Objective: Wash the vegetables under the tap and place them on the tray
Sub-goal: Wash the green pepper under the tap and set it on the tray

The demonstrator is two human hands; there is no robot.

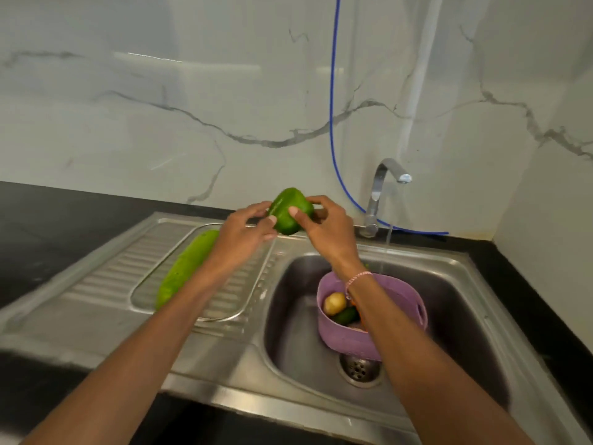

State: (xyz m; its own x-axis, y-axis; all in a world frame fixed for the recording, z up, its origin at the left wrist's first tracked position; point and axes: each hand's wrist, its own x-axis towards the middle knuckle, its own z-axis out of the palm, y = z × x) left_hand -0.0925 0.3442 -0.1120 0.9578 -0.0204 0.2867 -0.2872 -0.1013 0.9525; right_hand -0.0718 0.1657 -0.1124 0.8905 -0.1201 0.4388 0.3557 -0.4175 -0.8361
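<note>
A green bell pepper [290, 211] is held in the air between my left hand [246, 229] and my right hand [327, 223], above the far edge of the draining board. Both hands grip it with the fingertips. A long green cucumber [184, 268] lies on the metal tray [253, 292] set on the draining board. In the sink basin [455, 303] stands a purple basket [401, 293] holding a potato [334, 303] and a small dark green vegetable [346, 315]. Water runs from the tap [382, 184] into the basin behind the basket.
The sink drain [359, 370] lies in front of the basket. A blue hose [333, 101] hangs down the marble wall and runs behind the tap. Black countertop [57, 220] surrounds the steel sink unit; a wall closes the right side.
</note>
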